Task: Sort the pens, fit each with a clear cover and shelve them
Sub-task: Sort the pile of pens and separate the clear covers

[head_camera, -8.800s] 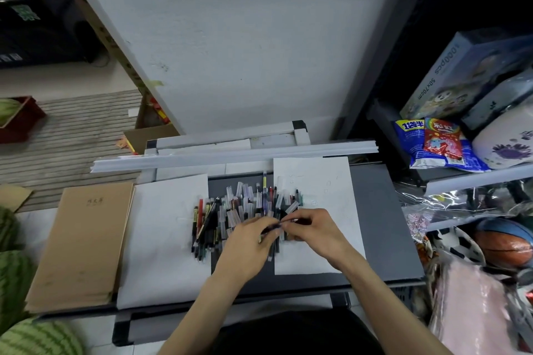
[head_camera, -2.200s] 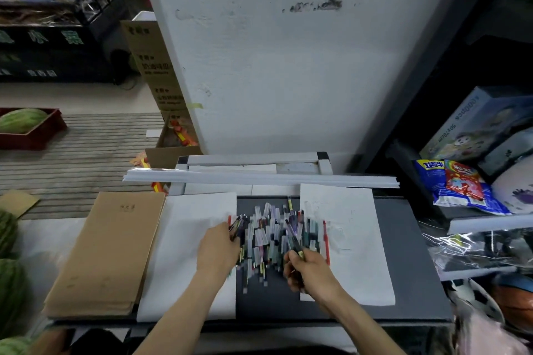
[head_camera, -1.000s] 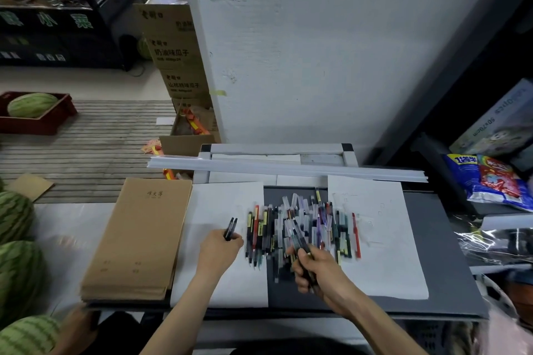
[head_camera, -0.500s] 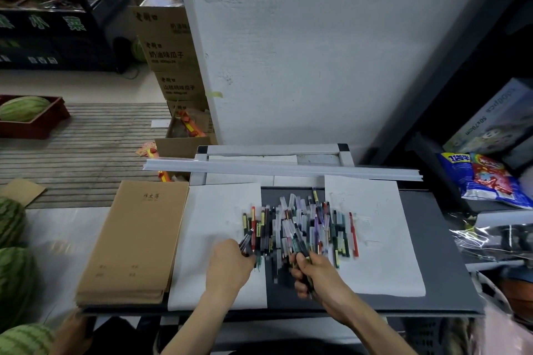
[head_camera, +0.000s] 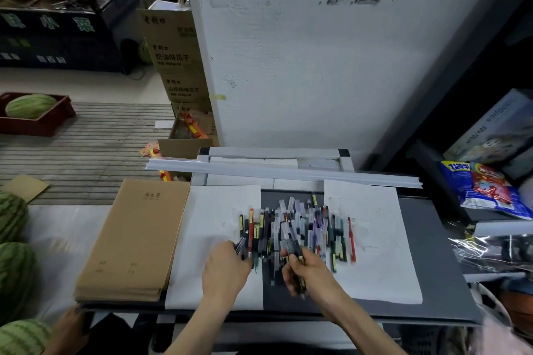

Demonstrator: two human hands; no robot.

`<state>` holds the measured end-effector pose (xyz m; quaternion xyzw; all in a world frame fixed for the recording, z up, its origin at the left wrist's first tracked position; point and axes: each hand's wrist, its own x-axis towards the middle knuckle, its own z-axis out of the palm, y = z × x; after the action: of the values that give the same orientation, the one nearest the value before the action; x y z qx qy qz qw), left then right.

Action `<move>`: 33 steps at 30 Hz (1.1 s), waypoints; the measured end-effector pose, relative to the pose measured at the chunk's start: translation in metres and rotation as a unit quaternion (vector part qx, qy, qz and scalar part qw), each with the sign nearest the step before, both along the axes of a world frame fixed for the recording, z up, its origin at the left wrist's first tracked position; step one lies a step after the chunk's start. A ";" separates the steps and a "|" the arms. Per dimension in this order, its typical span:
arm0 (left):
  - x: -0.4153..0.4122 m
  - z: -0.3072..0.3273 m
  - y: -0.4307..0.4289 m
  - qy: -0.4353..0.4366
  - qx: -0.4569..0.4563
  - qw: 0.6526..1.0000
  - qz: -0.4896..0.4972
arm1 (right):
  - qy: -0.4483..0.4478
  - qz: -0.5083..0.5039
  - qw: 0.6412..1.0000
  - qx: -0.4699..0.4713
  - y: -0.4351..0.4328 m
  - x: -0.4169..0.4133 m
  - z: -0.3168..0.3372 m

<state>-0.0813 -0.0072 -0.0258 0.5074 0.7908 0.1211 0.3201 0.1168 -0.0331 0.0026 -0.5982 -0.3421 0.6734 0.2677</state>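
Observation:
A heap of pens and clear covers (head_camera: 294, 228) lies on the dark grey table (head_camera: 432, 282) between two white sheets. My left hand (head_camera: 225, 268) is at the heap's lower left edge, fingers curled round a couple of dark pens (head_camera: 240, 243) whose tips stick out above it. My right hand (head_camera: 305, 274) is at the heap's lower middle and grips a small bundle of dark pens (head_camera: 300, 261) pointing up into the heap. A single red pen (head_camera: 351, 239) lies apart on the right white sheet (head_camera: 375, 239).
A stack of brown notebooks (head_camera: 135, 239) lies left of the left white sheet (head_camera: 213, 210). Long white strips (head_camera: 282, 171) span the table's back. Snack bags (head_camera: 487, 190) and boxes fill shelves at right. Watermelons (head_camera: 11, 239) sit at left; another person's hand (head_camera: 69, 331) shows bottom left.
My left hand came back from the left white sheet to the heap's edge with its dark pens. My right hand kept its bundle and stayed at the heap's lower edge.

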 end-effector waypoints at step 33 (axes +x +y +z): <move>-0.050 -0.001 -0.016 -0.300 -0.083 0.950 0.008 | -0.273 0.373 0.849 0.255 0.051 -0.022 0.020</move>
<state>-0.1309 -0.0231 -0.0267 0.4124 0.6695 0.2042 0.5831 0.0946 0.0184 0.0231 -0.4958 -0.7583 0.4217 0.0354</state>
